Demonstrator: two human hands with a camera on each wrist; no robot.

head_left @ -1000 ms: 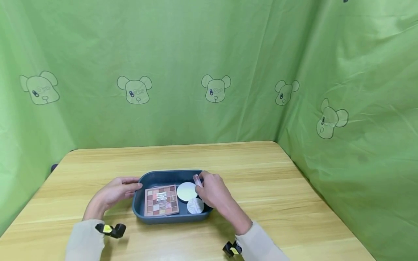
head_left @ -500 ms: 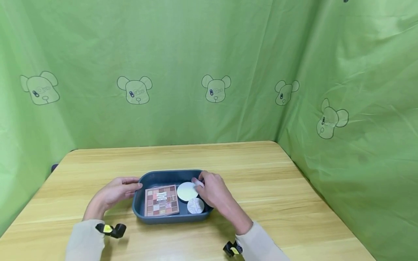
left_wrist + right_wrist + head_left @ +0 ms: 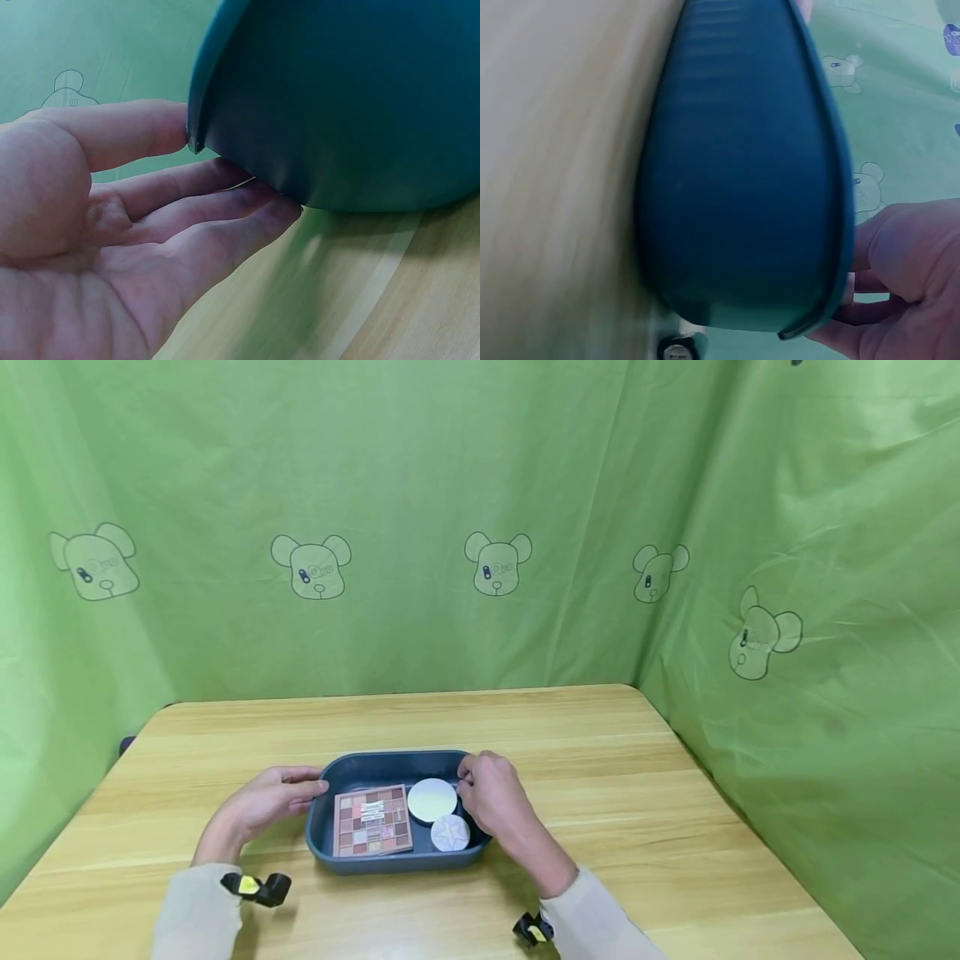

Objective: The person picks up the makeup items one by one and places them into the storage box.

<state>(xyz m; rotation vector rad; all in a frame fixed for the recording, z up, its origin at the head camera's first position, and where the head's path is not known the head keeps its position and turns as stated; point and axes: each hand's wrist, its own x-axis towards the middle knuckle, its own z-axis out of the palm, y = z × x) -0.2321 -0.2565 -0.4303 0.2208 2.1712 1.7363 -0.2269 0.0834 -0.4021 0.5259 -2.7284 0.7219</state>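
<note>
A dark blue oval tray [image 3: 397, 863] sits on the table. In it lie a makeup palette [image 3: 372, 821] with many colour squares, a round white compact [image 3: 432, 801] and a smaller round compact with a star pattern [image 3: 450, 832]. My left hand [image 3: 266, 797] holds the tray's left end, thumb at the rim and the other fingers against the outer wall, as the left wrist view shows. My right hand [image 3: 493, 793] reaches over the right end with curled fingers inside. A small pale tube, mostly hidden by the hand, seems pinched there; in the right wrist view the tray wall hides the fingertips.
The wooden table [image 3: 637, 827] extends around the tray. A green curtain [image 3: 405, 460] with bear-head outlines hangs behind and at the sides. Each wrist wears a small black camera, one by the left sleeve [image 3: 197, 910].
The pale pink tube in my right hand tilted, its upper end lowering, and is now nearly out of sight behind the fingers. The left hand and the tray have stayed put.
</note>
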